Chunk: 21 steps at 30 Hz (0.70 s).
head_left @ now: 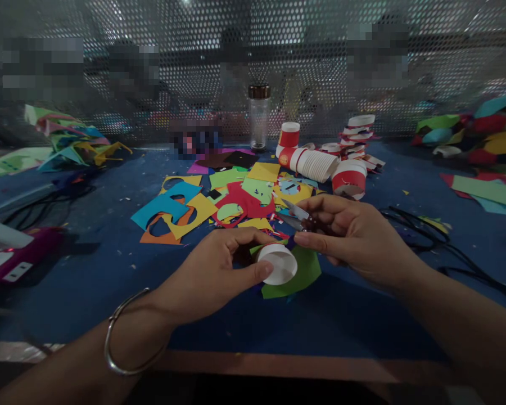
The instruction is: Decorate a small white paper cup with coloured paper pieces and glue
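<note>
My left hand [225,270] pinches a small white paper cup [283,265], thumb on the rim and its mouth turned toward me. In my right hand [349,236] is a pair of scissors [294,212], blades parted and pointing left, just above the cup. A green paper piece [299,275] lies beneath the cup. Beyond my hands spreads a pile of coloured paper offcuts, among them a blue sheet [164,205] with round holes and a red one [253,202].
Red and white paper cups [316,162] lie nested at the back, near a stack of cut cups [358,135]. A clear bottle [259,121] stands by the perforated metal screen. Black cables [421,230] lie right; a magenta power strip [21,259] sits left.
</note>
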Each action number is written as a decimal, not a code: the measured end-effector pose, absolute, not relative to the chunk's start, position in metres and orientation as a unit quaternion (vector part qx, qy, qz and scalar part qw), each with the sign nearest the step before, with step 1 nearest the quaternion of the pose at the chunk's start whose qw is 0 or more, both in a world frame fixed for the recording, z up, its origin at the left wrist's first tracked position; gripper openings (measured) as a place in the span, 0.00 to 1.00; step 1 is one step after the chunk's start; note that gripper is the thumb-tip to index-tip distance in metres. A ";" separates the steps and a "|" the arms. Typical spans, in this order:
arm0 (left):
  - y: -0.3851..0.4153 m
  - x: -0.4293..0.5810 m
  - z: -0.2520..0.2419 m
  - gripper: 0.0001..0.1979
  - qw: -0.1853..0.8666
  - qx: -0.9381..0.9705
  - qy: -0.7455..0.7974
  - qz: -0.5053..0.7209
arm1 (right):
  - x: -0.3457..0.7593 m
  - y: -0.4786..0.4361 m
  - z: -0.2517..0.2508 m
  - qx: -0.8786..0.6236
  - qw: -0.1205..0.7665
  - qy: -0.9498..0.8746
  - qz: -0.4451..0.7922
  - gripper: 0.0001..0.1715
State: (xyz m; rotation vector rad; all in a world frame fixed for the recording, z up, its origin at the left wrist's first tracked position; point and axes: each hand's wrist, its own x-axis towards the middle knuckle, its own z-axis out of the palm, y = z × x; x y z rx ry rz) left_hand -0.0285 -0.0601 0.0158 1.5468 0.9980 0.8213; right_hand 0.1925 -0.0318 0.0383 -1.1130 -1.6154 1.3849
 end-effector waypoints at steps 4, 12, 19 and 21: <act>-0.059 -0.026 0.015 0.09 0.532 0.653 0.405 0.356 | 0.193 -0.032 0.038 -0.429 0.365 -0.627 0.539 0.26; -0.060 -0.028 0.012 0.09 0.534 0.650 0.410 0.352 | 0.193 -0.031 0.038 -0.424 0.377 -0.635 0.524 0.27; -0.055 -0.030 0.014 0.10 0.548 0.601 0.403 0.420 | 0.197 -0.034 0.039 -0.439 0.380 -0.661 0.474 0.26; -0.053 -0.031 0.015 0.10 0.552 0.585 0.406 0.434 | 0.199 -0.034 0.038 -0.442 0.383 -0.674 0.451 0.26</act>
